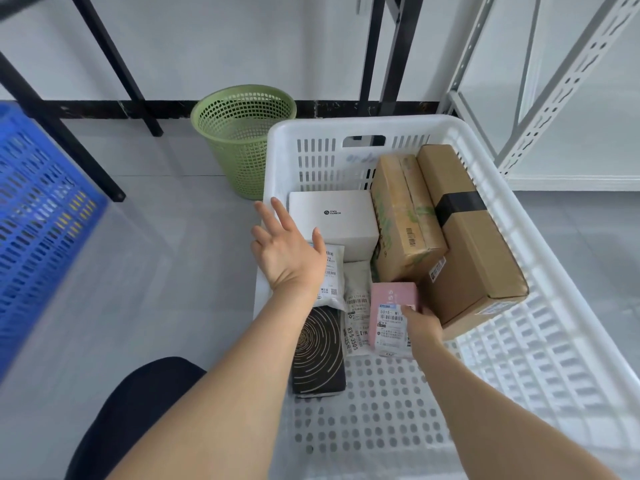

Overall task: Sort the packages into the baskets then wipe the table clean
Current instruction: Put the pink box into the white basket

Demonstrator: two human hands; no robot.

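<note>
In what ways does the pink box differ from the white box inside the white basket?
The pink box is held by the right hand and stands tilted; the white box lies flat. The pink box carries a printed shipping label; the white box shows only a small dark logo. The pink box looks smaller than the white box. Both are inside the white basket.

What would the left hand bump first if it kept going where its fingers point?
Probably the rim of the white basket, just past the left hand fingertips. If it passes above, the green bin. Depth is unclear.
</note>
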